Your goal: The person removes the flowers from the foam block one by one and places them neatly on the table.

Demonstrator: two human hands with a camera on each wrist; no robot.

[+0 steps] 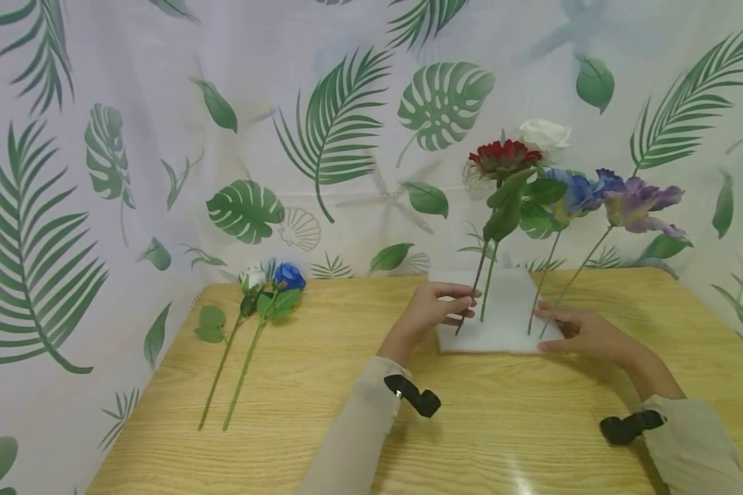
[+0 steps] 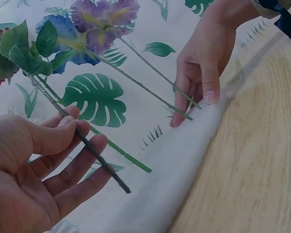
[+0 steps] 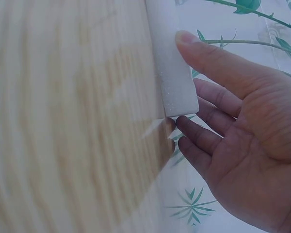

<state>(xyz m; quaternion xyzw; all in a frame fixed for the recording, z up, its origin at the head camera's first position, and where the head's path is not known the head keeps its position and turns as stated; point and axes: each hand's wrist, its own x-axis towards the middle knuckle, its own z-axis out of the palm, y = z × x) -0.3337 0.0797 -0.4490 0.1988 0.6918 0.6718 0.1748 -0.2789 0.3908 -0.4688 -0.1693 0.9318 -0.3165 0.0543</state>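
Observation:
My left hand (image 1: pixel 430 313) pinches the dark stem (image 2: pixel 99 156) of a red flower (image 1: pixel 504 162) between thumb and fingers. That stem's lower end (image 2: pixel 128 190) shows bare, close over a white foam block (image 1: pixel 506 333). A white rose (image 1: pixel 543 133) on a green stem (image 1: pixel 488 282), a blue flower (image 1: pixel 572 194) and a purple flower (image 1: pixel 640 205) stand up from the block. At the block's right end my right hand (image 1: pixel 594 335) holds it, thumb (image 3: pixel 208 56) on one face and fingers round the corner. Leaves partly hide the white rose's upper stem.
To the left on the wooden table (image 1: pixel 322 385) lie a white rose (image 1: pixel 254 277) and a blue rose (image 1: pixel 289 276), stems toward the front. A leaf-printed curtain (image 1: pixel 359 234) hangs behind the table and along its left side.

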